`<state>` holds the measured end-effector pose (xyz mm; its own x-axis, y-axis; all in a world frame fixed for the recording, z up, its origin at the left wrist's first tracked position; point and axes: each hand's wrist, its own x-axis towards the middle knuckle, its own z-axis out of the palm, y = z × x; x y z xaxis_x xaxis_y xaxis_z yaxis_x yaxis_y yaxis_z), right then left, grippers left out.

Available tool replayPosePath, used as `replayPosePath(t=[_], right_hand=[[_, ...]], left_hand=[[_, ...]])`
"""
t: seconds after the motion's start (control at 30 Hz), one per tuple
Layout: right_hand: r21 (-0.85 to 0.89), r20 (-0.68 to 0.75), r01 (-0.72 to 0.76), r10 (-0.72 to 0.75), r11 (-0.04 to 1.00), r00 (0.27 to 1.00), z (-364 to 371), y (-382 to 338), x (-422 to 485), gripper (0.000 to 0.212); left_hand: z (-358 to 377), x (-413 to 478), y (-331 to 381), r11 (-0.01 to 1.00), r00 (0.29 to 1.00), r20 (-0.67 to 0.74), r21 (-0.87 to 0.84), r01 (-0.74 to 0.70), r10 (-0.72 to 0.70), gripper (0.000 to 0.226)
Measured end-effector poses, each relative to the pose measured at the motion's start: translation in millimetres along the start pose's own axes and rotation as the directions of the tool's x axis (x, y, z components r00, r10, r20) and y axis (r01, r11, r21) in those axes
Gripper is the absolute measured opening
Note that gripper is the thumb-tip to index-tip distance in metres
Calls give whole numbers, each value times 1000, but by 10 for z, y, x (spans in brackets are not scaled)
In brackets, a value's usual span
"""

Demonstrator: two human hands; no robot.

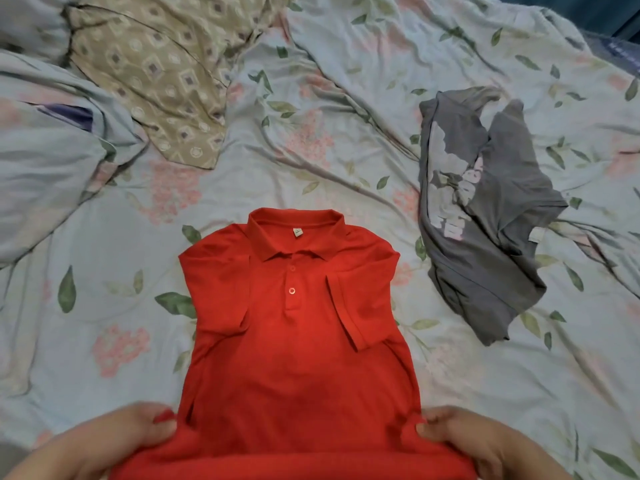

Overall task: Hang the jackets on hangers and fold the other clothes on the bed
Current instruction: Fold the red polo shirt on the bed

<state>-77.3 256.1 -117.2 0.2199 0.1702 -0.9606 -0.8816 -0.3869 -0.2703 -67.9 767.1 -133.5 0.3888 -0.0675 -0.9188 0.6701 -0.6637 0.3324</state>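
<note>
red polo shirt (294,341) lies front-up on the bed (104,306), sleeves folded inward; left hand (114,441) and right hand (485,445) each pinch its lower part, fingers curled; grey t-shirt (485,220) lies crumpled nearby.

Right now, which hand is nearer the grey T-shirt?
Right. The right hand grips the red polo at its hem, on the side facing the grey T-shirt farther up the bed; the left hand grips the hem's opposite side, across the polo.
</note>
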Motion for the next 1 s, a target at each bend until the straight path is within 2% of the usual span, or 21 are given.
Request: replayPosePath(t=[0.03,0.07,0.1,0.13,0.2,0.27,0.33,0.47,0.53,0.6,0.7,0.77,0.83,0.87,0.93,1.0], right_hand=[[135,-11,55,-54,989,998,-44,-127,16,27],[236,-50,115,-107,965,993,-76,-305,6,23],[289,-108,180,-155,940,982,-128,-479,37,20],[315,-186,242,-190,918,964,-193,-694,63,20],[306,-336,374,-268,876,903,-350,-1087,165,23],[293,-447,475,-320,830,835,-504,-1497,307,24],[279,-526,551,-355,786,773,-597,-1887,450,23],[177,-679,632,-371,754,634,-703,-2504,746,16],[109,-735,641,-373,759,566,-707,-2655,897,21],[7,-776,622,-388,783,497,-684,-2687,1010,27],[-321,-774,464,-511,826,373,-548,-2483,1025,39],[-513,-693,354,-621,782,367,-364,-2158,995,40],[-565,-659,292,-635,771,403,-109,-1657,943,38],[-532,-673,285,-602,798,429,11,-1393,907,40],[-446,-683,277,-524,851,509,214,-892,835,44],[-426,-629,300,-517,854,580,365,-491,768,47]], left_hand=[[-119,-3,105,969,996,-70,-241,-61,46,16],[-235,5,188,884,989,-137,-452,-116,60,17],[-380,53,274,806,975,-214,-566,-175,61,19],[-501,88,417,759,953,-299,-608,-233,53,21],[-770,202,655,713,884,-466,-605,-354,43,22],[-1014,333,938,672,823,-565,-585,-454,64,24],[-1235,482,1223,645,777,-625,-565,-515,72,24],[-1520,811,1711,675,686,-719,-451,-583,112,28],[-1564,964,1825,715,652,-750,-392,-579,116,27],[-1530,1099,1826,797,657,-746,-330,-506,108,34],[-1250,1095,1633,912,613,-787,-205,-354,61,57],[-914,970,1440,920,578,-815,-194,-341,42,55],[-478,802,1157,900,592,-806,-246,-360,16,44],[-252,722,1005,888,612,-791,-276,-367,7,36],[167,573,722,888,697,-717,-329,-321,-13,23],[472,485,498,915,789,-613,-306,-263,22,21]])
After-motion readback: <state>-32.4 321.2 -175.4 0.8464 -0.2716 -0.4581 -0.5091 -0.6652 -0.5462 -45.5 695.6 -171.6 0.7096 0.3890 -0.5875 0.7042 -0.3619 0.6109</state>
